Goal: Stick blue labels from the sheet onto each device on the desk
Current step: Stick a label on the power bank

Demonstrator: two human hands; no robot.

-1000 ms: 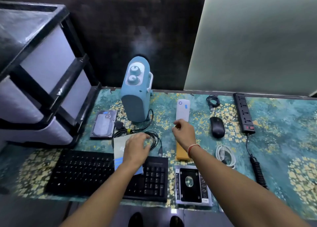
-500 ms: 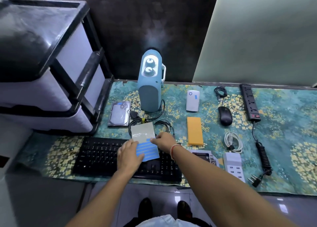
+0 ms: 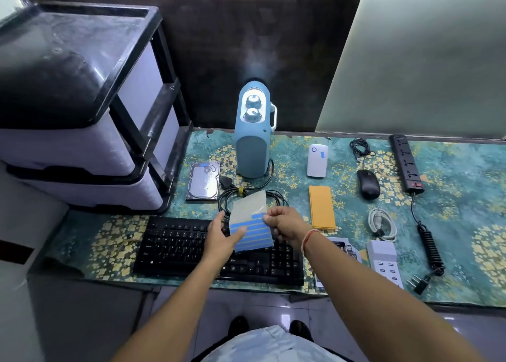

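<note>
While the left hand (image 3: 219, 237) pinched the label sheet (image 3: 250, 222) at its lower left edge, lifted above the keyboard (image 3: 178, 249), the right hand (image 3: 284, 224) gripped its right edge, apparently peeling a blue strip. Labels already showed on the white power bank (image 3: 317, 161) and hard drive (image 3: 203, 181). These lay on a floral-patterned table (image 3: 451, 211) against a dark wall, beside a drawer unit (image 3: 82, 109).

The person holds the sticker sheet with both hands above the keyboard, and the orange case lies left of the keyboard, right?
Not quite. In the head view the orange case lies right of the keyboard. Both hands, left and right, do hold the sticker sheet above it.
</note>
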